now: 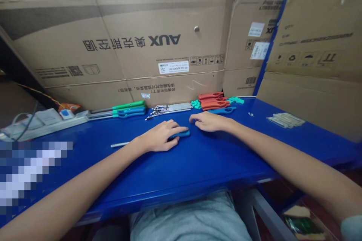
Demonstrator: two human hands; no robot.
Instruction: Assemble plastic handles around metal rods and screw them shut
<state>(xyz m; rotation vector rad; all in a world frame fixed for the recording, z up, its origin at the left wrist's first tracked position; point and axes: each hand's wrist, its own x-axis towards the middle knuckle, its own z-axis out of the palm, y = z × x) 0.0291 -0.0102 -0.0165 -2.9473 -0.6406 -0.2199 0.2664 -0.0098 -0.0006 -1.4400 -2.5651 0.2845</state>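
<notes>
My left hand (162,135) lies over a long-necked lighter with a blue handle (182,133), its fingers wrapped round the handle on the table. The lighter's thin metal tube (120,144) sticks out to the left from under my wrist. To the right, just apart from the handle's end, my right hand (212,121) is held low with fingers curled and thumb tucked in. Whatever its fingertips may hold is hidden. Behind it lie a loose blue handle (223,110) and a pile of red handles (212,101).
Along the cardboard wall (135,22) lie green and blue lighters (130,109), metal tubes with wires (174,107) and small turquoise parts (196,104). A power strip (45,126) is at the left. Clear plastic pieces (285,119) lie at the right of the blue table (175,177).
</notes>
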